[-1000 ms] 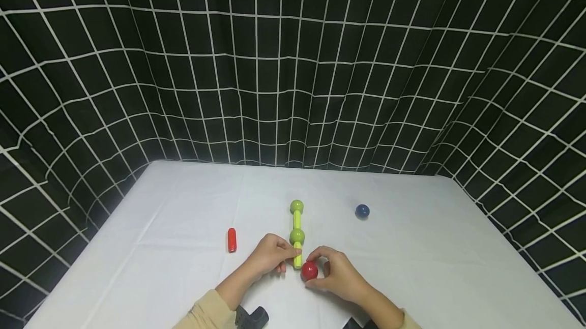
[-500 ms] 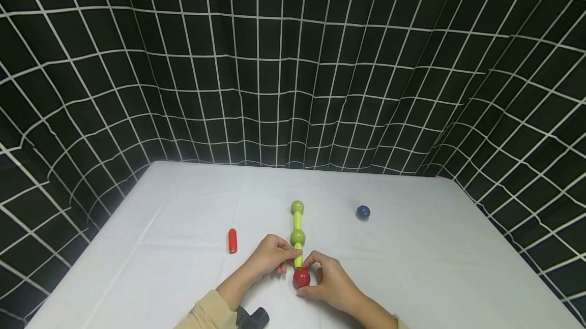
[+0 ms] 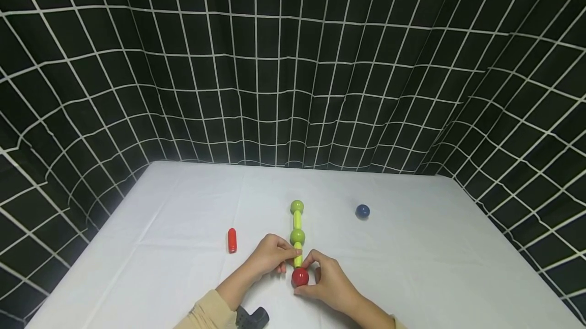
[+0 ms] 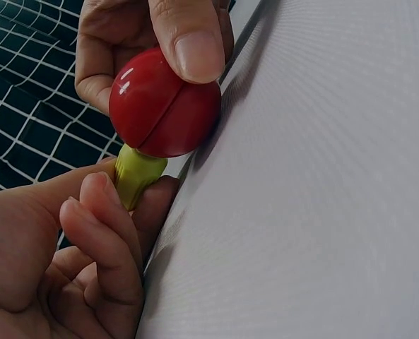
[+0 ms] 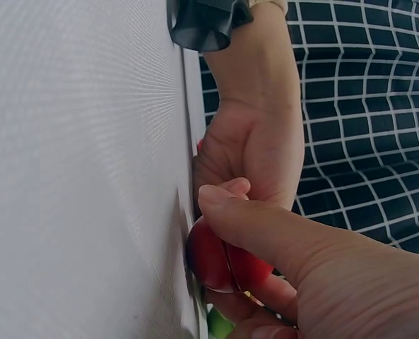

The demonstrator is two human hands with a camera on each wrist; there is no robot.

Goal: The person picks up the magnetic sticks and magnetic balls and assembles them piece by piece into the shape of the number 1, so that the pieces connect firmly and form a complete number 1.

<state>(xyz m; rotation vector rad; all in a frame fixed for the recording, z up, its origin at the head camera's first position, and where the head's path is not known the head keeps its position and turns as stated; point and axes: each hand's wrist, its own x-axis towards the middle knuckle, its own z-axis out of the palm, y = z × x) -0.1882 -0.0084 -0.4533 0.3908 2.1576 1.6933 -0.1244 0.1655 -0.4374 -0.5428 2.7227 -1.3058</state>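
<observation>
A chain of two green balls [image 3: 297, 236] and two yellow-green rods [image 3: 297, 219] lies on the white table, running toward me. My left hand [image 3: 273, 255] pinches the nearer rod [image 4: 137, 175] between thumb and fingers. At that rod's near end sits a red ball [image 3: 300, 277], which my right hand [image 3: 330, 284] holds between thumb and fingers. In the left wrist view the red ball [image 4: 165, 106] touches the rod's end, and a seam runs round it. The right wrist view shows my thumb across the red ball [image 5: 227, 258]; the rod is mostly hidden there.
To the left a red rod [image 3: 232, 240] lies on the table [image 3: 183, 202]. A dark blue ball [image 3: 362, 211] rests at the right, farther back. Black cloth with a white grid [image 3: 284, 75] surrounds the table's back and sides. A black wrist device [image 3: 253, 318] shows by the left sleeve.
My right hand has brought the red ball left and slightly nearer to me, from beside the rod to its near end. My left hand has stayed in place on the rod.
</observation>
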